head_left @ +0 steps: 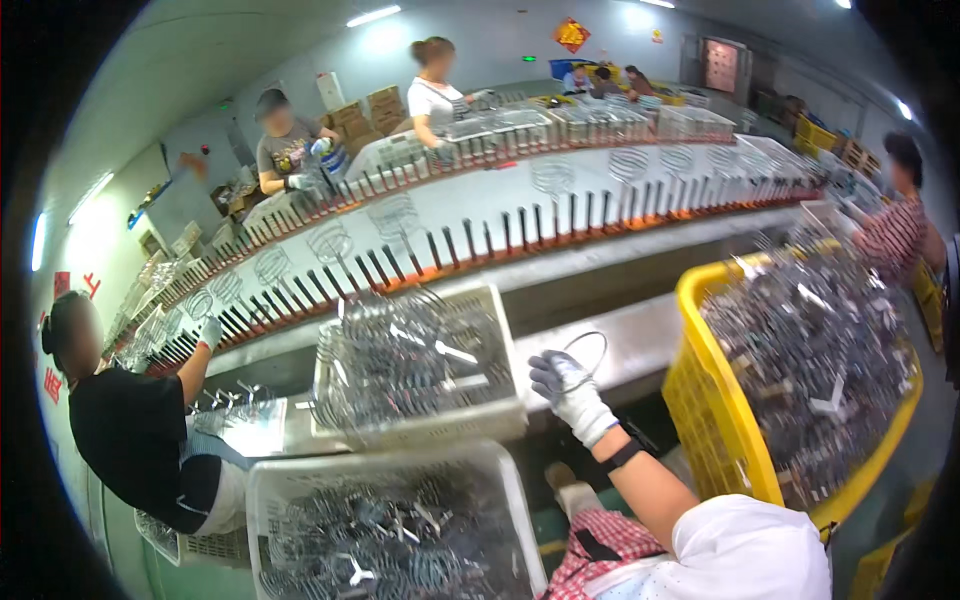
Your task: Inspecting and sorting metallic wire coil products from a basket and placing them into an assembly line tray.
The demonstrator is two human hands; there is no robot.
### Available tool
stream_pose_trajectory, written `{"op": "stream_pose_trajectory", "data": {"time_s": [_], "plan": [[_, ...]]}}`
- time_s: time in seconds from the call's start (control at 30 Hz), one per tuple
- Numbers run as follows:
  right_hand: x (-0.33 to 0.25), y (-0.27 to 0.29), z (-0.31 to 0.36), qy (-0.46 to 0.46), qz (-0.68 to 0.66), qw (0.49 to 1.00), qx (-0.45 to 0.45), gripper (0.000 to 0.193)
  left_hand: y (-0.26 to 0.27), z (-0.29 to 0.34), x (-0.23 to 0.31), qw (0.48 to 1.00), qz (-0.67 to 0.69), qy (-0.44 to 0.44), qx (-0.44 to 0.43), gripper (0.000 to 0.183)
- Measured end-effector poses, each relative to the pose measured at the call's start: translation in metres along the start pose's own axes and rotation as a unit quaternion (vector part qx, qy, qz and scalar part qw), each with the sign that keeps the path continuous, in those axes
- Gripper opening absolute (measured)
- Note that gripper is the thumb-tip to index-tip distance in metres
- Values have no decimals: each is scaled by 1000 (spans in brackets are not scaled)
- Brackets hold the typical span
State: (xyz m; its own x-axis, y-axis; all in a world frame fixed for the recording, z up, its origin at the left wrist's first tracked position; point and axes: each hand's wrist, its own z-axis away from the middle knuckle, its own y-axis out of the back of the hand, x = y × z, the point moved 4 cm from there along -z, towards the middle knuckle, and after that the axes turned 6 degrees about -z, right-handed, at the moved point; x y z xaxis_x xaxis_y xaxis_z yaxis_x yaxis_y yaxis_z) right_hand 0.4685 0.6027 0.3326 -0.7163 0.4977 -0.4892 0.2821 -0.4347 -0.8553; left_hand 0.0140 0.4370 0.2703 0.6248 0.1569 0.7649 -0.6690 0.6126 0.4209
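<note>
My right hand (570,392) wears a white work glove with grey-coated fingers and a dark band at the wrist. Its fingers are bent around part of a thin dark wire loop (605,347), above a bare metal ledge (640,335). The exact grip is small and hard to make out. Left of the hand stands a white crate (508,385) full of coiled wire pieces (390,350). To the right is a large yellow basket (715,400) heaped with metal wire parts (810,350). My left hand does not show.
A nearer white crate (510,490) holds more wire parts. Beyond the ledge runs a conveyor with rows of dark upright pegs (505,232), some carrying wire coils (552,178). A co-worker (130,410) works at left, another (895,225) at right, others across the line.
</note>
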Motion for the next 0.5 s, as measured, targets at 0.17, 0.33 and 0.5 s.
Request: {"op": "stream_pose_trajectory", "data": {"time_s": [0.17, 0.33, 0.5], "plan": [[4, 51, -138, -19, 97, 989, 109, 23, 9, -85, 29, 998, -19, 18, 54, 52], [24, 53, -173, -137, 133, 973, 131, 22, -7, -168, 154, 973, 192, 97, 79, 33], [16, 64, -177, -131, 46, 979, 147, 16, -20, -200, 215, 993, 91, 50, 60, 32]]}}
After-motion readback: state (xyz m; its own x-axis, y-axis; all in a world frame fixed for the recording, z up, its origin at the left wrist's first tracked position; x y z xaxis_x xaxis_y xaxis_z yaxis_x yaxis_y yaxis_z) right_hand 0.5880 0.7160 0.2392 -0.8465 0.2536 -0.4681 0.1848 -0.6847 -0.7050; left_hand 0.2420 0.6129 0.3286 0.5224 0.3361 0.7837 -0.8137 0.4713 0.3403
